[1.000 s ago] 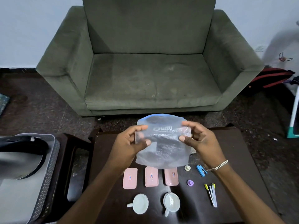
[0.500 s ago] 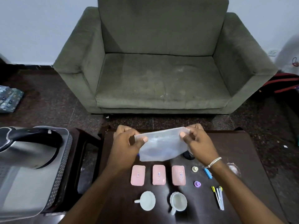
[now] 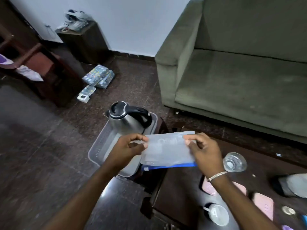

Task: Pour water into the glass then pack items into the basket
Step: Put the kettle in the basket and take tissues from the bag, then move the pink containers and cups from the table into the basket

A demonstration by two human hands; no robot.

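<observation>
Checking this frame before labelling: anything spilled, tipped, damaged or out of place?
Nothing spilled or broken that I can see. The kettle stands upright in the basket, the glass upright on the table. Both hands, left hand and right hand, hold a plastic pouch over the basket's edge. Wrapped packages lie on the floor.

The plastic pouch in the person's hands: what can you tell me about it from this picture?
The plastic pouch is a flat, frosted, see-through bag with faint white lettering near its top edge and a blue strip along its bottom edge. It looks soft and thin. The left hand and right hand pinch its two upper corners, holding it stretched wide in the air, partly above the grey basket. Whether anything is inside cannot be told.
</observation>
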